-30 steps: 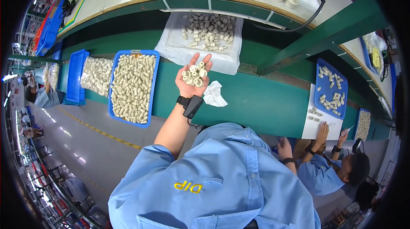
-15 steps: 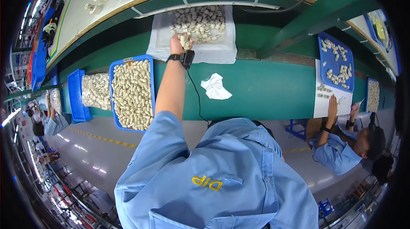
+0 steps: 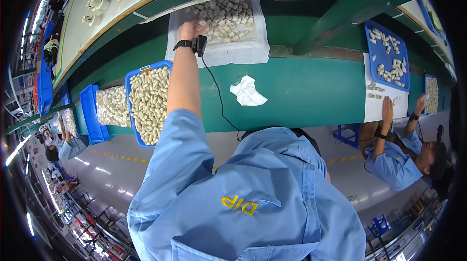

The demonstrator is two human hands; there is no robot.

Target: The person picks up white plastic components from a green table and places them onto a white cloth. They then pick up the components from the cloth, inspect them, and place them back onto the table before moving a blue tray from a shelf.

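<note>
My left hand (image 3: pixel 188 29) reaches forward over a bin lined with white plastic sheet (image 3: pixel 238 56), its fingers stretched out. Nothing shows gripped in it. Under and beside the fingers lies a heap of small cream and grey plastic fittings (image 3: pixel 227 17). A black strap with a small black box (image 3: pixel 198 45) is round my left wrist, and a thin black cord runs from it down to the bench edge. My right hand is out of view.
On the green bench (image 3: pixel 301 90) lies a crumpled white cloth (image 3: pixel 247 91). To the left stand a blue tray full of cream fittings (image 3: pixel 150 100), a clear bag of fittings (image 3: pixel 113 105) and a blue bin (image 3: pixel 91 115). A co-worker (image 3: pixel 395 156) sits at right beside a blue tray (image 3: pixel 404 79).
Half a second ago my left hand held several cream fittings above the bin's near left. Now it is further forward and left, fingers stretched out, with the fittings out of it.
</note>
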